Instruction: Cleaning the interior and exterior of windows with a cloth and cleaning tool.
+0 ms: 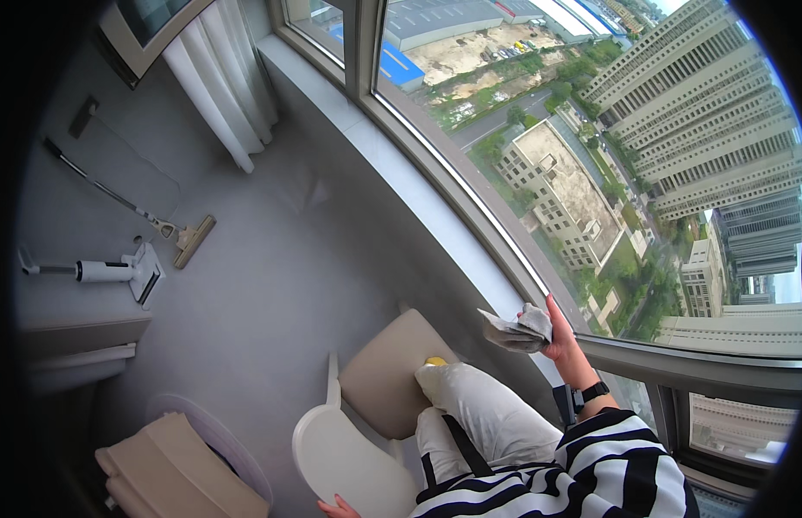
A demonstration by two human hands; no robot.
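Note:
My right hand (559, 333) is gripping a folded grey cloth (520, 330) above the window sill (433, 220), close to the lower window frame (504, 249). Part of the cloth hangs out to the left of the fingers. At the bottom edge, only some fingers of my left hand (339, 509) show, by the rounded white backrest (349, 453) of a chair; whether they hold it is hidden. A yellow-covered foot (435, 360) of mine is on the chair's beige seat (391, 375).
On the left, a white floor cleaner (106, 271) and a stick vacuum with a beige head (195, 242) stand by the wall. A lidded beige bin-like container (181, 460) sits lower left. A white curtain (219, 84) hangs beside the sill. Tall buildings (698, 110) lie far below and beyond the glass.

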